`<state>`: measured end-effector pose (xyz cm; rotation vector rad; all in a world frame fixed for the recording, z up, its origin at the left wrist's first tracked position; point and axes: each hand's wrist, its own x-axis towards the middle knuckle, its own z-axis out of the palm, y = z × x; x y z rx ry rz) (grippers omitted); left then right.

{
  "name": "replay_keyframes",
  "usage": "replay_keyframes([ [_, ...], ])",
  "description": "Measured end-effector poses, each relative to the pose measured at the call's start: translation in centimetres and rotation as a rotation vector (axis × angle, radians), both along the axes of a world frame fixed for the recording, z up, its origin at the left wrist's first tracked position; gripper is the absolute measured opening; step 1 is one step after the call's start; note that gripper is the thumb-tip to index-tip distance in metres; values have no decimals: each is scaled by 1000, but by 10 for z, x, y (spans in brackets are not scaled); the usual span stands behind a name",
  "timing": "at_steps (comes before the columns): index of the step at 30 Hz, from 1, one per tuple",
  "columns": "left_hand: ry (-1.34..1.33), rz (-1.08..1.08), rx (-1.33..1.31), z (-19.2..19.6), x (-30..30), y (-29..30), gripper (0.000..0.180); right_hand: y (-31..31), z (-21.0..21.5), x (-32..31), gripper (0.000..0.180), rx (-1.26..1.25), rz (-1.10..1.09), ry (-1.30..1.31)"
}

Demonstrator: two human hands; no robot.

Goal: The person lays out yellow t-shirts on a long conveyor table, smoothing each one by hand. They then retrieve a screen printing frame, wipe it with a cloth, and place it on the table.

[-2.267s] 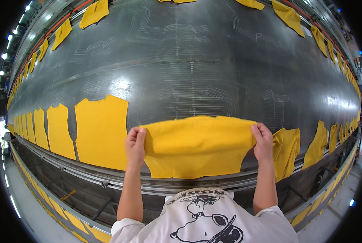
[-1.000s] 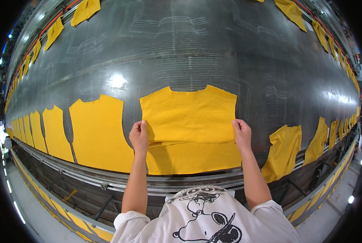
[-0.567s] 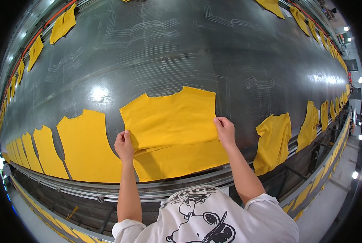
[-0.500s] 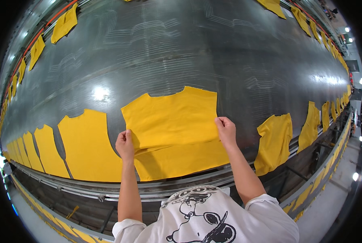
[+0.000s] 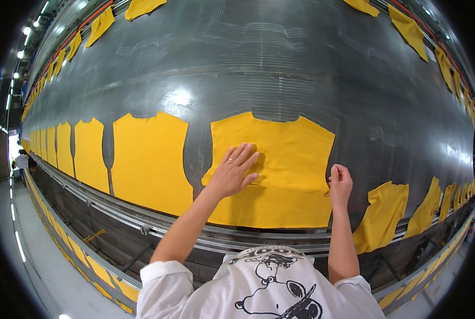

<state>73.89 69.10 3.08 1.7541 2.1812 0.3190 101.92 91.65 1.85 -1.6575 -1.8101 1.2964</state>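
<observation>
A yellow cut fabric panel [image 5: 280, 141], shaped like a shirt body with a scooped neckline and curved armholes, lies on the dark table in front of me. My left hand [image 5: 232, 173] rests palm down on its left half, fingers stretched out, a ring on one finger. At the panel's right armhole edge, my right hand [image 5: 341, 185] is closed in a pinch, and a small bit of the edge is drawn toward its fingers. A low crease runs across the panel between the hands. The fingertips of my right hand are partly hidden.
More yellow body panels [image 5: 150, 154] lie in a row to the left. Crumpled yellow pieces [image 5: 383, 215] hang over the near edge at the right. The dark table [image 5: 280, 64] bears pale line marks. A metal rail [image 5: 237, 234] runs along its near side.
My left hand has let go of the panel's left edge and now lies flat on top of it. The panel's raised lower fold has come down nearly flat. The view has shifted.
</observation>
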Motion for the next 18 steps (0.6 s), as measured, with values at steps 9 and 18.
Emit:
replay_keyframes([
  [9,235,1,-136,-35,-75,30,78,5,2,22,24,-33,-20,36],
  [18,221,393,45,-56,-1,73,92,-4,-6,19,21,-58,-24,83],
])
